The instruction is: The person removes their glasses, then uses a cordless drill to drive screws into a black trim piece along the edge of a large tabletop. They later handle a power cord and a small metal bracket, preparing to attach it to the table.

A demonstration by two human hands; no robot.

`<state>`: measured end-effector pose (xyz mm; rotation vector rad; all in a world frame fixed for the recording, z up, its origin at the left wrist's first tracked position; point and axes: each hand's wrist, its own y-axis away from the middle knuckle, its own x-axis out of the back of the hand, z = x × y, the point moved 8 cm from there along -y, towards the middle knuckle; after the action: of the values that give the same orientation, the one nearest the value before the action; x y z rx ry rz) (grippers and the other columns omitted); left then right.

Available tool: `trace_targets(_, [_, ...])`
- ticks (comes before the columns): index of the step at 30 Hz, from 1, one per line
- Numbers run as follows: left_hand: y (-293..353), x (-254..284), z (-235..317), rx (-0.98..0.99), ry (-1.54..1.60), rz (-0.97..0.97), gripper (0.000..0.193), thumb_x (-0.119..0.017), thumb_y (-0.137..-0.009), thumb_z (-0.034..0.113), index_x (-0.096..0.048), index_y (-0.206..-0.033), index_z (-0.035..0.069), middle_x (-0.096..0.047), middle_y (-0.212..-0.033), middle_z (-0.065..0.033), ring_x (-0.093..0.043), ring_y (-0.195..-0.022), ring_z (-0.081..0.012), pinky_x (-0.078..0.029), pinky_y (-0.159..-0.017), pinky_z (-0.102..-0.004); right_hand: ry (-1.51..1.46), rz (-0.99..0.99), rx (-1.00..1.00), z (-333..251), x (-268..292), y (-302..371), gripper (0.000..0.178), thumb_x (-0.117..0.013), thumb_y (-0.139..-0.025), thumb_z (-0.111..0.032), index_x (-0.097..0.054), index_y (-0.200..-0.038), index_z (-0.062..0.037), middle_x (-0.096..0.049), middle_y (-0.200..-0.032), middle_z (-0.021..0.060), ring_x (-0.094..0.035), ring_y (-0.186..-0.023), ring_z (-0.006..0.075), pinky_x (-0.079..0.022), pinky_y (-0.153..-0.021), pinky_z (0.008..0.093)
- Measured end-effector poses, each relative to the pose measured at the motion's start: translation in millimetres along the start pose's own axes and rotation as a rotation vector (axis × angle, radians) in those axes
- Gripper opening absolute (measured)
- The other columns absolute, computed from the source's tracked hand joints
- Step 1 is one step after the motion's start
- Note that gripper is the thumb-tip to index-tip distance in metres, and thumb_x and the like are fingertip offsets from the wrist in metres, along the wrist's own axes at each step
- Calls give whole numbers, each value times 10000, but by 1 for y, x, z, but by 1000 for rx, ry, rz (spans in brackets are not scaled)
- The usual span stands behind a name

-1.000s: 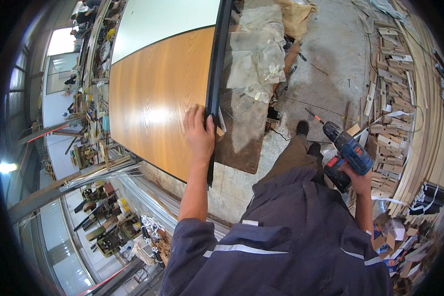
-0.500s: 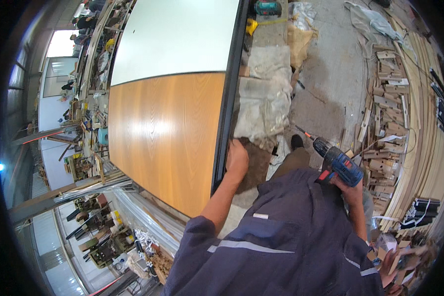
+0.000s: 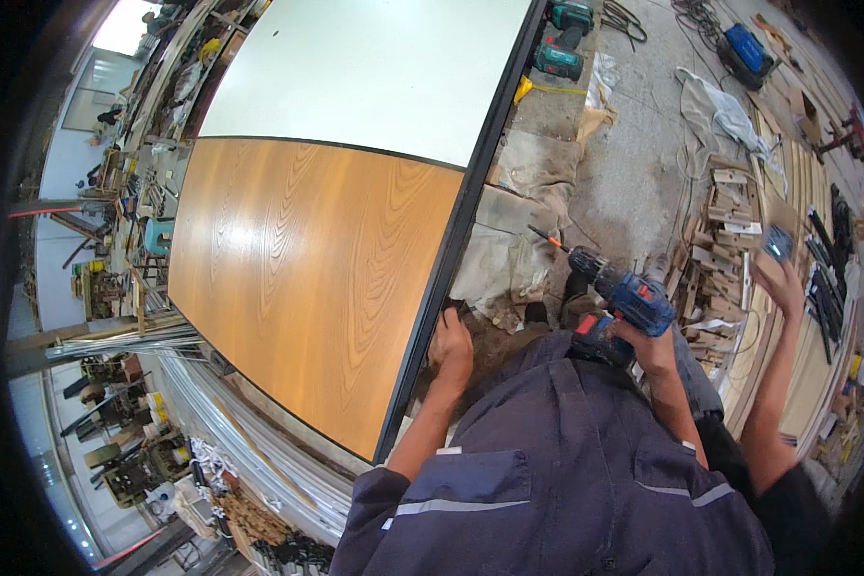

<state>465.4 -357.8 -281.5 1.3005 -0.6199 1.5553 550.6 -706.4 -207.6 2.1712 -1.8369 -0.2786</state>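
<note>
A large panel with a wood-grain part (image 3: 298,240) and a white part (image 3: 365,72) lies in front of me, edged by a black frame (image 3: 457,226). Beside the frame's right side is my left hand (image 3: 449,344), its fingers curled in by the edge. A dark bit shows at the fingertips, too small to name. My right hand (image 3: 649,348) wraps round the grip of a blue cordless drill (image 3: 634,296). The drill's long bit (image 3: 545,236) points up and left toward the frame, apart from it.
A co-worker's hand (image 3: 780,278) holds a small bluish thing at the right. Wood offcuts (image 3: 715,259) and long strips (image 3: 795,192) lie there. Green power tools (image 3: 559,60) sit past the frame. Cloths (image 3: 509,254) cover a support beside it. Metal lengths (image 3: 250,432) lie at lower left.
The drill and my right hand have come left, closer to the frame. My left hand stays by the edge. A co-worker's arm has risen at the right. My view has shifted.
</note>
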Motion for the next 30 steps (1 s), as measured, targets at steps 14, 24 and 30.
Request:
trace_targets(14, [11,50,41,34,672,-196,221,-652,-909,80,-612,-1060,-76,-651,-1038,-212,-692,-947,-322,-564,-832,-405,133,-136,-87,-22,2,-19,350,-854,-743,-17,-674,-1042,-35,-711,-944,33,-681,-833,131,-562,-779,312])
trace_targets(24, [-80,51,154,232,1848,-279,249,-617,-1014,163,-533,-1150,-27,-641,-1084,-172,-705,-959,-271,-599,-839,-376,-100,-149,-125,2,45,-27,324,-850,-776,-24,-690,-1057,-39,-722,-982,45,-697,-876,156,-572,-810,337])
trace_targets(30, [-104,25,203,242,2032,-301,191,-608,-1022,169,-547,-1121,17,-674,-1069,-147,-711,-952,-259,-601,-831,-371,-10,-168,-140,-12,89,-64,287,-825,-799,-38,-694,-1054,-51,-718,-947,45,-692,-874,162,-567,-801,325])
